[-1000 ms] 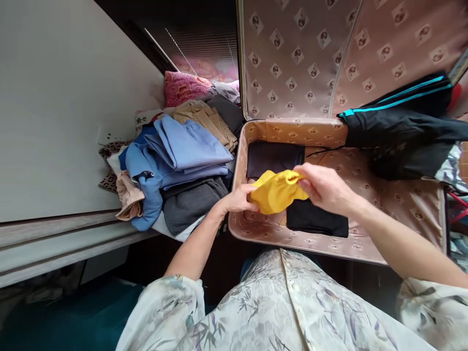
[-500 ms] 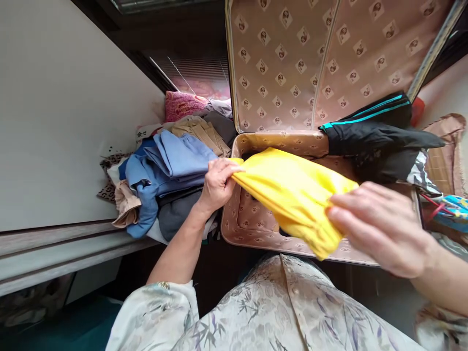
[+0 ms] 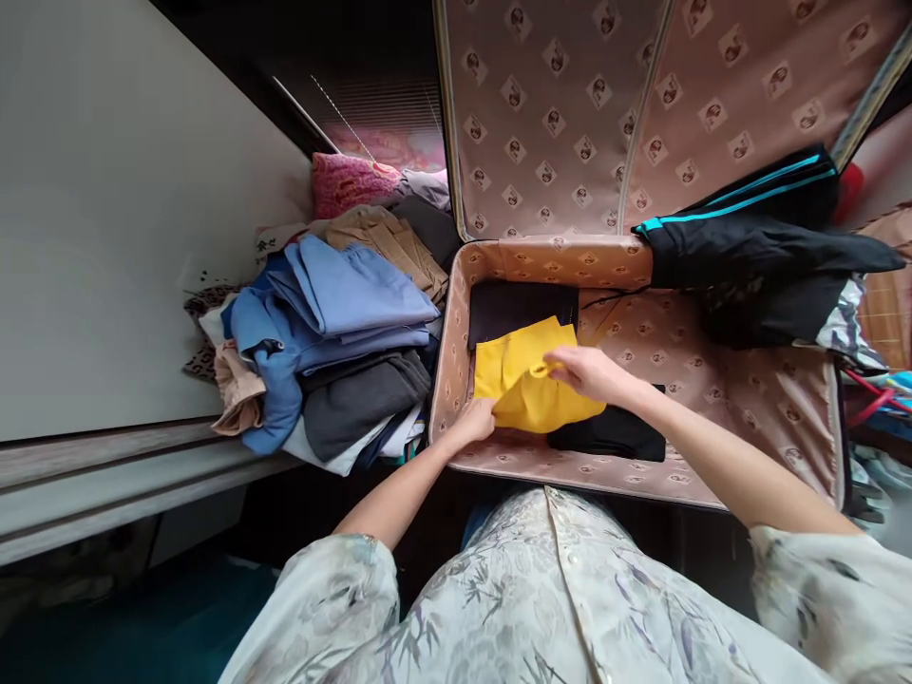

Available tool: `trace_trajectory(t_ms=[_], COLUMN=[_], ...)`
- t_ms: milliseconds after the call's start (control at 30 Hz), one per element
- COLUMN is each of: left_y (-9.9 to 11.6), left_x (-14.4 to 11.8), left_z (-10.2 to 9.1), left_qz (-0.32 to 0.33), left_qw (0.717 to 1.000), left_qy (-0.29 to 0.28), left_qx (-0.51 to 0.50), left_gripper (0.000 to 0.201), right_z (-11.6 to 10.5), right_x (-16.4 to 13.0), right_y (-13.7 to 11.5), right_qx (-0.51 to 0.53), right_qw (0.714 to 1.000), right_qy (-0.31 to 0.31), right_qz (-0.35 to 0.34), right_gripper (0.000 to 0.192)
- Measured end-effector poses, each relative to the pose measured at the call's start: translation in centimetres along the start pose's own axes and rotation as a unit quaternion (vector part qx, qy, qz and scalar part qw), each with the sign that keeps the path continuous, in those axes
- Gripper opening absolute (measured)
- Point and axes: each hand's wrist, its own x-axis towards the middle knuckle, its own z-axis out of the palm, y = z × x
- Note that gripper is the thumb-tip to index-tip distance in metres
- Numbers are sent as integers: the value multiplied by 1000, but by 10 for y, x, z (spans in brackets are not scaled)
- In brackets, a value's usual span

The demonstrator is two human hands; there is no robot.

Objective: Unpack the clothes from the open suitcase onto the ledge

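A yellow garment [image 3: 520, 380], its exact kind unclear, is spread inside the open suitcase [image 3: 446, 380] at its left end. My left hand [image 3: 476, 421] is closed on the garment's near left edge. With thumb and fingers my right hand [image 3: 588, 370] pinches a fold on its right part, where a small yellow loop shows. Under and behind the yellow cloth lies a dark folded garment [image 3: 523, 302]. Another black folded garment [image 3: 627, 432] rests to the right, partly beneath the yellow one.
Left of the suitcase stands a pile of folded clothes, with blue trousers [image 3: 356, 294] on top. Black clothing with turquoise stripes [image 3: 755, 237] hangs over the suitcase's right back edge. The patterned lid [image 3: 548, 123] stands raised behind. A pink pillow [image 3: 352, 185] lies at the back left.
Both hands have lowered the yellow garment from above the suitcase into its left end. The dark and black folded garments are now more visible.
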Motion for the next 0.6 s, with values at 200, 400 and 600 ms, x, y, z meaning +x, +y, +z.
trace_trajectory(t_ms=[200, 400, 600], left_y=[6, 15, 0], left_x=[14, 20, 63], left_z=[2, 29, 29], left_qz=[-79, 89, 102], left_qw=[990, 986, 994], left_qy=[59, -55, -9], left_qx=[100, 132, 40], left_gripper=[46, 30, 22], right_z=[58, 138, 155], right_x=[15, -70, -69], right_y=[42, 43, 71], right_qx=[-125, -153, -177], right_qw=[985, 978, 966], right_qy=[39, -145, -189], right_qz=[116, 6, 10], right_gripper=[26, 24, 24])
